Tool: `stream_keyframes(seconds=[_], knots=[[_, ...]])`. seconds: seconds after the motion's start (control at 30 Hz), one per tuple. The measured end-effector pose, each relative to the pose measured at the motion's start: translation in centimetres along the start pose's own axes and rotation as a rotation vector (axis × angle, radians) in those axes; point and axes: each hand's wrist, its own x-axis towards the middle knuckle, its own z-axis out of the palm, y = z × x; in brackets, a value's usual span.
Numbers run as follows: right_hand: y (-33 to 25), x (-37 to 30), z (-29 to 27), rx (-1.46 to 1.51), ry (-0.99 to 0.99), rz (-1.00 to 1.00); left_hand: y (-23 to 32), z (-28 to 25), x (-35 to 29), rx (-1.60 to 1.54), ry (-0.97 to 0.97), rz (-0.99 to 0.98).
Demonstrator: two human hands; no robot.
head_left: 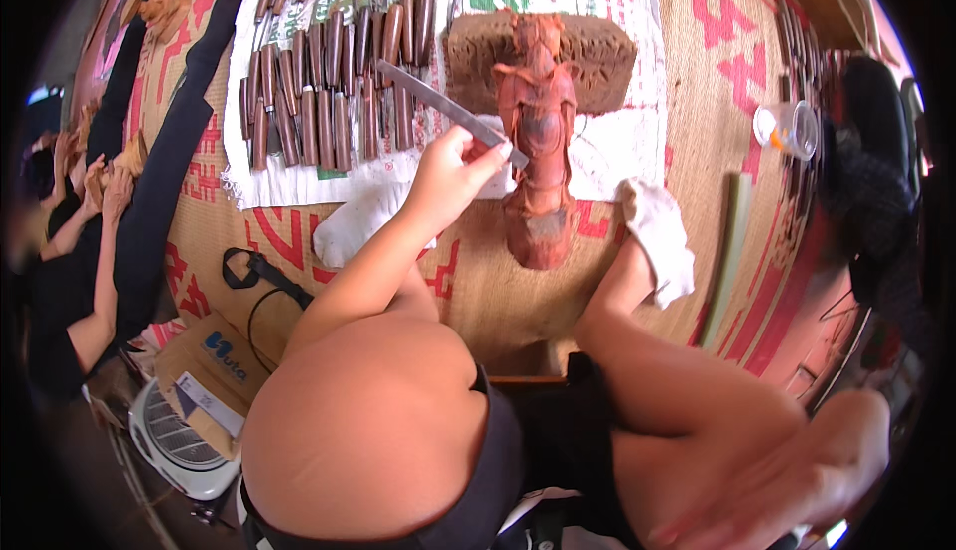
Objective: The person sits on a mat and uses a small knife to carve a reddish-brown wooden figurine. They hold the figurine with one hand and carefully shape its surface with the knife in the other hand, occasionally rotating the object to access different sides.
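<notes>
My left hand (460, 164) is closed in a pinch on a flat grey metal strip (433, 98). One end of the strip points up and left over the rows of tools; the other lies against or just beside a reddish carved wooden figure (543, 127). The figure lies lengthwise, its far end on a rough brown wooden block (607, 62) and its near end toward me. At the lower right, my right hand (787, 475) is over my right thigh, holding nothing that I can make out. Its fingers are smeared by motion.
Several wooden-handled tools (319, 82) lie in rows on a white printed sack (289, 188) over a patterned straw mat (478, 296). At right are a plastic cup (794, 130), a green strip (727, 251) and more tools. A cardboard box (214, 371) stands at left, near another person (95, 241).
</notes>
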Motion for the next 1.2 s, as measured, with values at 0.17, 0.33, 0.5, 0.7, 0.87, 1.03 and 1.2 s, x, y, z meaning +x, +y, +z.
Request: stream_keyframes(seconds=[0.17,0.33,0.5,0.7,0.87,1.03,1.2], knots=[[5.8,1.3,0.4,0.038,0.079,0.017,1.5,1.5,0.1,0.064,-0.110,-0.009],[1.6,-0.2,0.4,0.028,0.053,0.079,1.5,1.4,-0.7,0.239,-0.237,0.252],[4.4,0.0,1.1,-0.026,0.034,0.051,1.7,1.7,-0.7,0.329,-0.363,0.359],[-1.8,-0.7,0.0,0.038,0.038,0.125,2.8,2.2,-0.9,0.527,-0.361,0.669],[4.2,0.7,0.3,0.039,0.056,0.099,3.2,2.2,-0.4,0.477,-0.332,0.614],[1.2,-0.5,0.5,0.119,0.039,0.151,3.2,1.7,-0.1,0.529,-0.330,0.639],[3.2,0.6,0.5,0.077,0.047,0.118,3.0,2.2,-0.4,0.442,-0.367,0.581]])
